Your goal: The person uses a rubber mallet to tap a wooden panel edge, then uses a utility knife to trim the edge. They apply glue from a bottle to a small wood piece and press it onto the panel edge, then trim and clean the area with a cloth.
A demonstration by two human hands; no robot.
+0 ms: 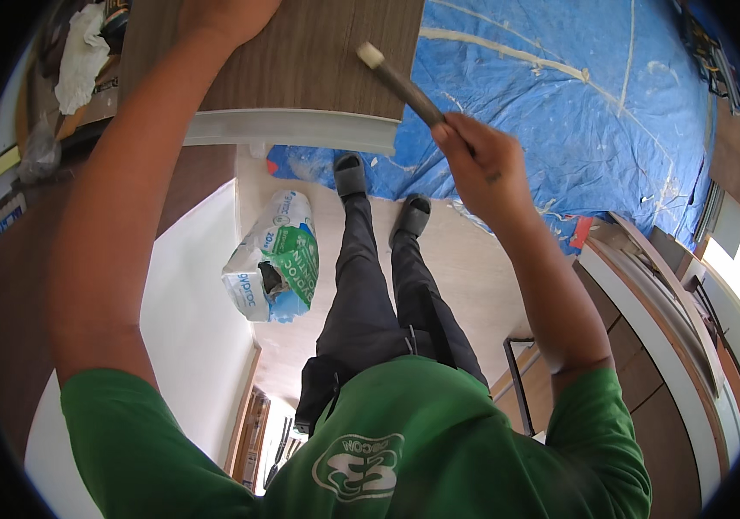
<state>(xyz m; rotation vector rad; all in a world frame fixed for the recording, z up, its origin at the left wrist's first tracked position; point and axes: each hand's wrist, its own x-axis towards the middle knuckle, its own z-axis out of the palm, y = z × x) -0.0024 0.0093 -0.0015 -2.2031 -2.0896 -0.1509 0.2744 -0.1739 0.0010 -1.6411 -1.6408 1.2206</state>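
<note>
In my right hand [482,164] is a dark, slim stick with a pale blunt tip [404,86], gripped near its lower end with the fingers wrapped round it. Its tip points up and left, over the brown wood-grain panel [301,60]. My left hand [227,16] is at the top edge, over the same panel, and its fingers are cut off from view. A pale grey strip [292,128] runs along the panel's near edge.
Blue plastic sheeting [543,95] with pale smears covers the floor ahead. An opened white and green sack [275,259] stands by the white wall [192,277] left of my legs. Boards [672,294] lean at the right. A crumpled white cloth or paper [83,60] is at upper left.
</note>
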